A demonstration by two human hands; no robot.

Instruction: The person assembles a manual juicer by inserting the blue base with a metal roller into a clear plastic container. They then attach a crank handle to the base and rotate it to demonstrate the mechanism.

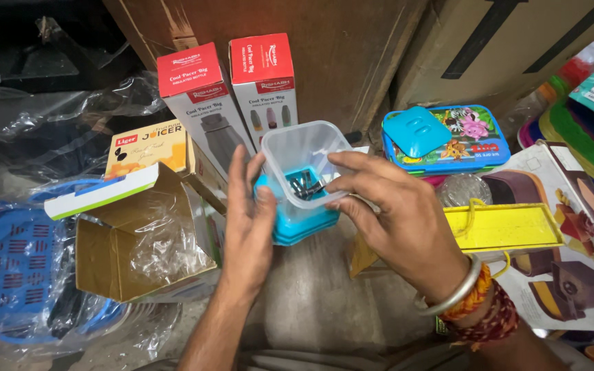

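Both hands hold a clear plastic tub on its blue base. The left hand cups its side with fingers spread; the right hand fingers pinch the rim, above small dark pieces inside.

Housewares stockroom: boxed bottles, stacked cartons.
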